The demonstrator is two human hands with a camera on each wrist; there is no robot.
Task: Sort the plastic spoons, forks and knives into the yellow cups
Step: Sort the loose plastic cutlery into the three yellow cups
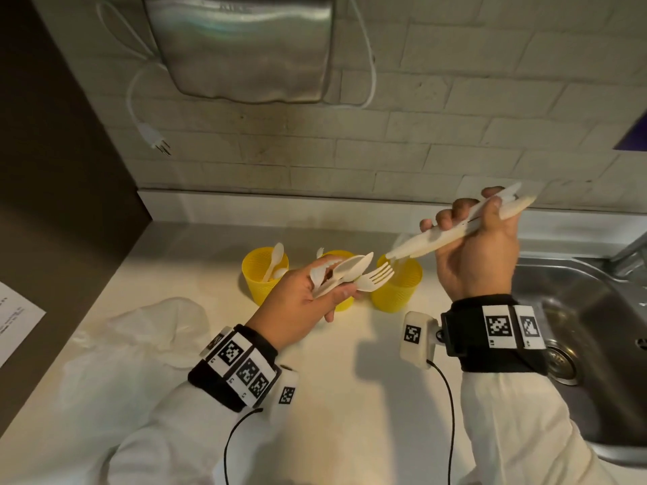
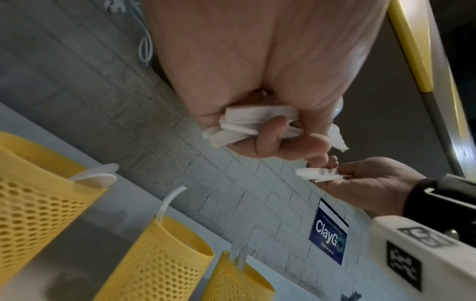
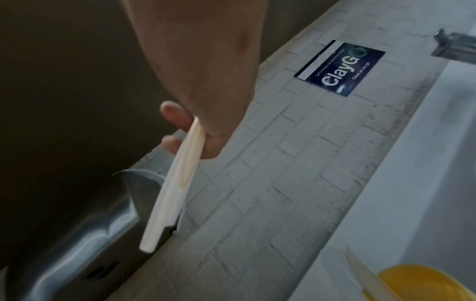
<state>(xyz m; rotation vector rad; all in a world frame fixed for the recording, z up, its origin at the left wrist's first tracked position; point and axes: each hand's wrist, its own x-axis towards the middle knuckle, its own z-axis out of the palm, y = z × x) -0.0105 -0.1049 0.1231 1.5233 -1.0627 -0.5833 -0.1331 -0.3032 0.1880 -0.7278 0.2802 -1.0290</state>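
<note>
On the pale counter (image 1: 367, 379), near the tiled wall (image 1: 420, 141), three yellow cups (image 1: 266, 274) stand in a row, just beside each other. The left cup holds spoons (image 1: 275, 260), bowls up; the middle cup (image 1: 341, 302) is mostly hidden behind the left hand in the head view, and a white handle sticks out of it in the left wrist view; the right cup (image 1: 399, 292) has thin white pieces standing in it, but which type I cannot tell. The left hand (image 1: 301, 306) is above the cups w/ fingers curled round a mixed bundle of cutlery (image 1: 345, 274): spoon bowls and a fork (image 1: 376, 278) point to the right, and the handle ends stick out under the palm in the left wrist view. The right hand (image 1: 479, 246) is higher, above and right of the right cup, its fingers and thumb closed round a few knives (image 1: 455, 229). These lie diagonal, handle ends down-left toward the fork, blade tips up-right past the thumb. The two bundles are near, not touching. A crumpled clear plastic bag (image 1: 147, 330) lies on the counter at left, w/ a sheet of paper (image 1: 14, 320) at the edge. A steel sink (image 1: 577, 344) is at right. On the wall hangs a metal hand dryer (image 1: 241, 47), its white cord and plug (image 1: 155, 140) loose, and a blue sign (image 3: 340, 67) reading "ClayGo".
</note>
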